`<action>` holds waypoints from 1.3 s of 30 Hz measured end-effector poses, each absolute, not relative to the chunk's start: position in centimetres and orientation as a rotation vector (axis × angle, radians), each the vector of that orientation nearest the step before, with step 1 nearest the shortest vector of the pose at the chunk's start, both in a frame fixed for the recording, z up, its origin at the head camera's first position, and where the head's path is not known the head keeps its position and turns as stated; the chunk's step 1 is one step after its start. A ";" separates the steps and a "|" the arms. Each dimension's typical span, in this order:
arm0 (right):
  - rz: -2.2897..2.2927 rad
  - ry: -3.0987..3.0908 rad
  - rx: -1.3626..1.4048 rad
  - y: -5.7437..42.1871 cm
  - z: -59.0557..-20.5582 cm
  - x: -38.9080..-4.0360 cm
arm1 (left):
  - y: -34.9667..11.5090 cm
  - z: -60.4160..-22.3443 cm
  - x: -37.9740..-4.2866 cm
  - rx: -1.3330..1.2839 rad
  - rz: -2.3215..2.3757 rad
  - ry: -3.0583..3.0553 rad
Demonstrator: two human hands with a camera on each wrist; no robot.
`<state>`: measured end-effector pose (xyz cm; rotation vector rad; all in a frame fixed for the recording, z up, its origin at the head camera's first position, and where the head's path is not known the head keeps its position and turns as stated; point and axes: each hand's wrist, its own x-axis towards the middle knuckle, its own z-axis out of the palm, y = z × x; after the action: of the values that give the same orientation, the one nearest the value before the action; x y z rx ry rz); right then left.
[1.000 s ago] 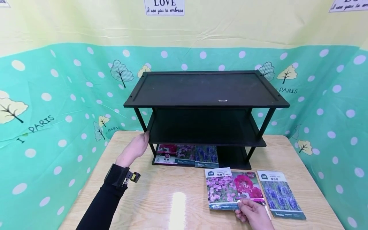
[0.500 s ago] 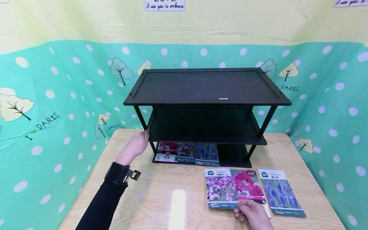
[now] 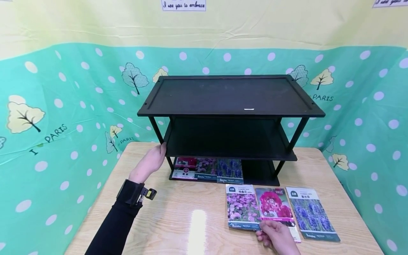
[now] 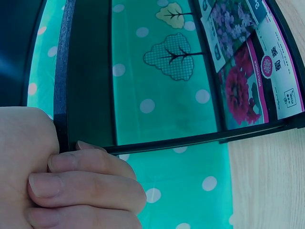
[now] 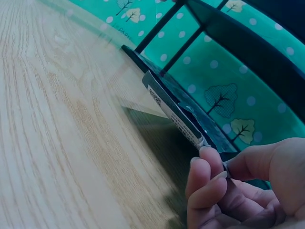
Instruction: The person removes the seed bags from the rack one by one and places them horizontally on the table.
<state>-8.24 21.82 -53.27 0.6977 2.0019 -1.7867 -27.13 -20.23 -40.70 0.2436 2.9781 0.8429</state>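
Note:
My left hand (image 3: 149, 163) grips the left end of the middle tier of a black three-tier shelf (image 3: 229, 138). In the left wrist view its fingers (image 4: 90, 186) curl at the frame's corner. Between thumb and fingers, my right hand (image 3: 276, 236) pinches the lower right corner of a seed packet (image 3: 243, 207) with pink-purple flowers. The right wrist view shows that packet (image 5: 174, 112) edge-on, tilted above the wood, its shadow below. A red-flower seed packet (image 3: 275, 203) lies right of it, its lower part partly behind my right hand.
A blue-purple-flower packet (image 3: 312, 214) lies at the right of the wooden table (image 3: 172, 212). On the bottom tier, three packets stand side by side at the left: red (image 3: 186, 166), pink-purple (image 3: 206, 169) and blue-purple (image 3: 230, 170). A dotted cloth (image 3: 79, 106) hangs around the table.
My right hand has moved slightly left with the pink-purple packet, which overlaps the red packet less than before. My left hand keeps its grip on the shelf. The head view has tilted slightly down.

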 end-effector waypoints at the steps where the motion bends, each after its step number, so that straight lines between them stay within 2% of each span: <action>1: -1.773 2.000 0.692 21.8 -53.3 -8.2 | -20.2 -40.7 -27.1 0.235 0.846 2.975; 18: -1.557 2.107 0.713 21.8 -53.2 -8.1 | -20.3 -40.9 -27.4 0.139 0.833 2.916; 25: -1.441 2.239 0.726 21.5 -53.0 -7.9 | -20.2 -40.8 -27.3 0.198 0.824 2.943; 39: -1.367 2.284 0.744 21.3 -52.9 -7.9 | -20.0 -40.8 -27.5 0.139 0.836 2.909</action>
<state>-7.93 21.29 -52.91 0.7436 2.2837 -1.3666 -27.48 -20.01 -40.78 0.1395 2.9091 0.8357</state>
